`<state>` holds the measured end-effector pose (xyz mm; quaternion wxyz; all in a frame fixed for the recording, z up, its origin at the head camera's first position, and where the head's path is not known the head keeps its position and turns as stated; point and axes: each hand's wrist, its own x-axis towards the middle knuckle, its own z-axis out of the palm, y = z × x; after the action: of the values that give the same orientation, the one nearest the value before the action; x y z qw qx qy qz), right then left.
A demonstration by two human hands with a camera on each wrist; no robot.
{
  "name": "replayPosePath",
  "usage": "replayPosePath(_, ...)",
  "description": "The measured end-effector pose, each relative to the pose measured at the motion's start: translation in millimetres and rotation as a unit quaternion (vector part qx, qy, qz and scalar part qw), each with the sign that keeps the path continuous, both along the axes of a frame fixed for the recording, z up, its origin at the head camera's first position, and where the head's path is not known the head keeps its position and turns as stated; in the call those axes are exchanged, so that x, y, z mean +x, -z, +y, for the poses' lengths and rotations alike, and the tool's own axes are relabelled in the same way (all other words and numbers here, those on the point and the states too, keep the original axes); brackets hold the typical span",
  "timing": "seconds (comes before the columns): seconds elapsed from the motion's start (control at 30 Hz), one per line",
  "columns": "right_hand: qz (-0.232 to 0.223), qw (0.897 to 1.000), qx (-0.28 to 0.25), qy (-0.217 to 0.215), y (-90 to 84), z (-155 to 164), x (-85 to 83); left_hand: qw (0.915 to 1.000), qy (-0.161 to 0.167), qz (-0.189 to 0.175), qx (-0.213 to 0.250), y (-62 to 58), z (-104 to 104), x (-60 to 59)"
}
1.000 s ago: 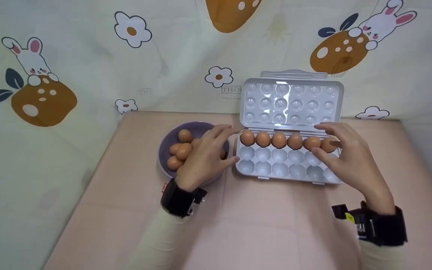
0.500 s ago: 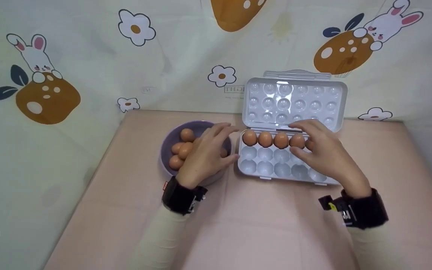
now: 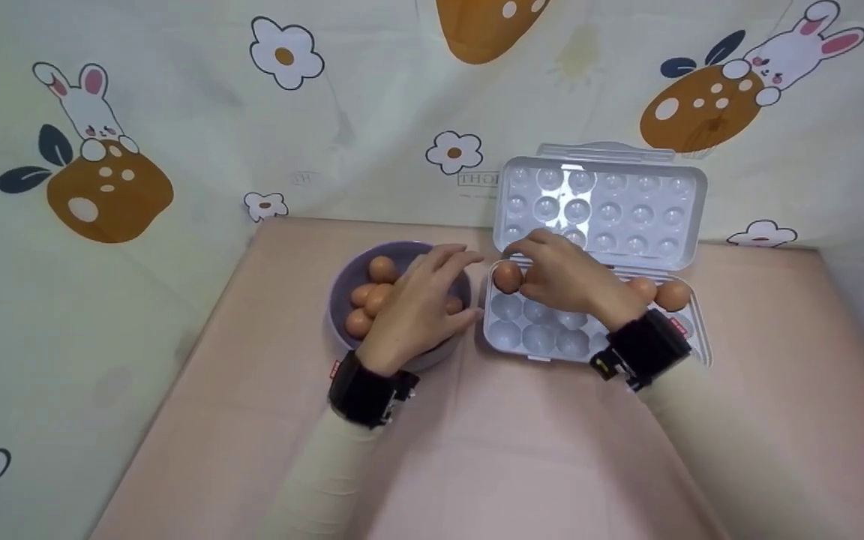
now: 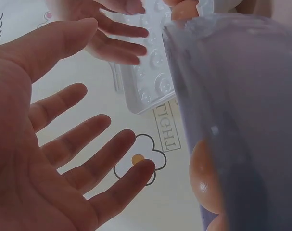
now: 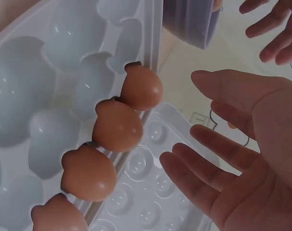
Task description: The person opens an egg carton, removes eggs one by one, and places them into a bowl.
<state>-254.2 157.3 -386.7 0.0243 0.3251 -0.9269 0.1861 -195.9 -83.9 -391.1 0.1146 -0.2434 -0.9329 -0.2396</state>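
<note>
My left hand (image 3: pixel 421 307) is above the purple bowl (image 3: pixel 343 289), which holds several brown eggs (image 3: pixel 382 269). Its fingers are spread and hold nothing, as the left wrist view shows. Right of the bowl stands a white plastic egg box (image 3: pixel 507 337), its lid (image 3: pixel 608 214) raised. My right hand (image 3: pixel 567 274) reaches across the box's back row, partly covering the eggs there. An egg (image 3: pixel 508 277) shows at the row's left end, another egg (image 3: pixel 673 295) at the right. In the right wrist view the right hand's fingers are relaxed beside the row of eggs (image 5: pixel 118 126), gripping none.
A pinkish cloth covers the table (image 3: pixel 439 465). Behind it hangs a pale curtain (image 3: pixel 372 112) with printed flowers and rabbits, close to the raised lid. The front two rows of the box show bare cups where the right arm does not cover them.
My right hand has swept left along the back row, from the box's right end to near its left end. The left hand has stayed over the bowl. The view has shifted slightly.
</note>
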Motion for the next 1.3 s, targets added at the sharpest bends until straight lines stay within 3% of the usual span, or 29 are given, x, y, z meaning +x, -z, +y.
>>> replayPosePath(0.23,-0.009,1.000,0.015,-0.008,19.6,-19.0,-14.2,1.0000,0.004,0.007,-0.004,0.6,-0.9,-1.2)
replayPosePath(0.4,-0.012,1.000,0.019,0.022,28.5,-28.1,-16.8,0.9999,0.004,0.002,-0.009,-0.2,0.0,-1.7)
replayPosePath(0.8,0.053,0.997,0.023,0.056,42.8,-40.2,-18.8,0.9999,0.003,0.003,-0.010,0.2,0.3,-2.8)
replayPosePath(1.1,0.052,0.996,-0.038,0.062,37.6,-25.6,-12.7,0.9999,0.005,0.016,0.000,-0.8,-0.9,-2.6)
replayPosePath(1.3,0.087,0.989,-0.098,0.061,22.3,-3.4,-1.3,0.9996,0.005,0.024,0.012,-0.5,-0.9,-2.9)
